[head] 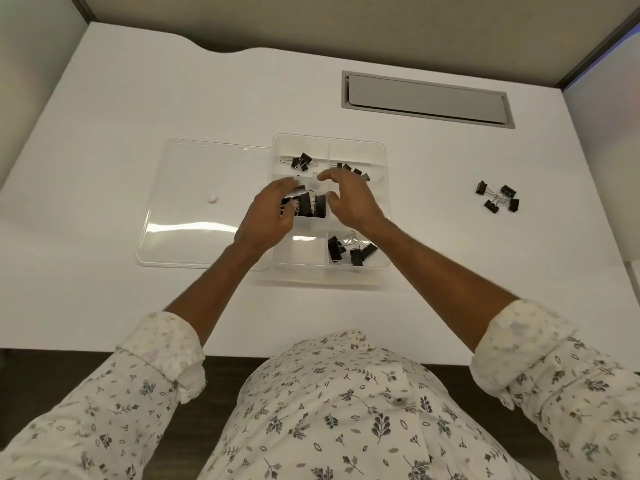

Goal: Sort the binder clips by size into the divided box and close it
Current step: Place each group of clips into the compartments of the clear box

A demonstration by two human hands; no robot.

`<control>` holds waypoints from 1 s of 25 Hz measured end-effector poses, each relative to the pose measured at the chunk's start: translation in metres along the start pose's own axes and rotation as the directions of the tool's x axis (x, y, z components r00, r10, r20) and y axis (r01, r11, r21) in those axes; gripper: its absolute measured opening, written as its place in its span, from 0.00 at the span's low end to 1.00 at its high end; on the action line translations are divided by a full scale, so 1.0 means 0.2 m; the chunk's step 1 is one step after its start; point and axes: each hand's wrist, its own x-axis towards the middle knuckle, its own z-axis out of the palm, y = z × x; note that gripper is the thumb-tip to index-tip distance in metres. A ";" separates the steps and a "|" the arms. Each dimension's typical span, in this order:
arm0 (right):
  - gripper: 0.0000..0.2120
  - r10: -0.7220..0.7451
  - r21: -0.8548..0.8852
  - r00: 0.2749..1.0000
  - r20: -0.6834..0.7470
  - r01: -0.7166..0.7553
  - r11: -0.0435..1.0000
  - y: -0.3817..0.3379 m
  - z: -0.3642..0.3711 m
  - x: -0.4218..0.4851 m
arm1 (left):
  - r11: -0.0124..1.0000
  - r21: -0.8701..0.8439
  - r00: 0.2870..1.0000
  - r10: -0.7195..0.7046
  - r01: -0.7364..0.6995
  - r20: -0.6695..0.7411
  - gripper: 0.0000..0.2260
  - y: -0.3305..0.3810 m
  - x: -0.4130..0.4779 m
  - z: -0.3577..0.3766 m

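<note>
Both hands are over the middle row of the divided box.

Left hand: fingers curled down onto the near-left edge of the large clips, thumb against them. Can't tell if it actually grips one, since the fingertips are hidden behind the knuckles.

Right hand: arched claw, thumb and fingers apart, nothing visible in it. It hovers just right of the same large clips, with its fingertips reaching toward the far row.

The large clips sit directly between the two hands in the middle-left compartment. Their black bodies stand on edge, long axes running roughly away from the person.

- Beyond the left fingertips, in the far-left compartment: small clips in a loose bunch, pointing every way.
- Beyond the right fingertips, in the far-right compartment: a row of tiny clips, partly hidden by the hand.
- Under the right wrist, in the near-right compartment: medium clips in a heap, wire handles up and leftward, bodies at mixed angles.

The box's long axis runs near to far, two columns by three rows.

The lid is clear and lies flat and open, left of the left hand, butted against the box's left wall. A small pink dot shows on it.

Well right of the right hand, four loose clips lie on the white table, handles tangled at the centre and bodies fanned outward.

Far beyond the right hand there is a grey cable hatch. Floral sleeves are rolled at the forearms.
</note>
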 end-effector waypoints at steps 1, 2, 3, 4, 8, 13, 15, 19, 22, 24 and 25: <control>0.17 -0.013 0.001 1.000 -0.018 0.013 1.000 0.03 -0.01 -0.03 | 1.000 -0.004 1.000 0.017 -0.017 0.013 0.18 0.00 0.00 0.02; 0.16 -0.035 0.003 0.999 -0.037 0.036 0.999 0.06 -0.03 -0.07 | 0.999 -0.007 0.999 0.035 -0.034 0.025 0.18 0.02 0.01 0.04; 0.15 -0.055 0.003 0.997 -0.060 0.056 0.998 0.10 -0.05 -0.11 | 0.999 -0.011 0.998 0.046 -0.046 0.042 0.17 0.04 0.02 0.08; 0.14 -0.068 0.000 0.994 -0.087 0.068 0.998 0.14 -0.07 -0.15 | 0.998 -0.014 0.996 0.058 -0.057 0.061 0.18 0.07 0.03 0.11; 0.14 -0.028 -0.006 0.977 -0.209 0.027 1.000 0.34 -0.20 -0.30 | 0.993 -0.021 0.982 0.116 -0.115 0.148 0.19 0.23 0.09 0.28; 0.13 0.081 0.005 0.943 -0.322 -0.084 0.996 0.64 -0.43 -0.47 | 0.984 -0.047 0.955 0.180 -0.173 0.236 0.21 0.50 0.16 0.51; 0.12 0.134 0.013 0.925 -0.355 -0.138 0.990 0.78 -0.53 -0.53 | 0.976 -0.043 0.938 0.218 -0.214 0.270 0.21 0.61 0.19 0.61; 0.12 0.169 -0.001 0.903 -0.396 -0.185 0.983 1.06 -0.75 -0.65 | 0.965 -0.028 0.916 0.257 -0.261 0.309 0.21 0.79 0.24 0.85; 0.15 0.134 -0.094 0.909 -0.394 -0.184 0.978 1.27 -0.93 -0.68 | 0.971 -0.014 0.912 0.229 -0.239 0.340 0.22 0.91 0.26 1.02; 0.21 0.131 -0.191 0.938 -0.322 -0.200 0.961 1.43 -1.04 -0.65 | 0.970 0.014 0.905 0.221 -0.242 0.363 0.22 1.00 0.27 1.15; 0.24 0.146 -0.225 0.951 -0.273 -0.211 0.951 1.49 -1.09 -0.62 | 0.969 0.029 0.904 0.216 -0.244 0.369 0.22 1.03 0.28 1.20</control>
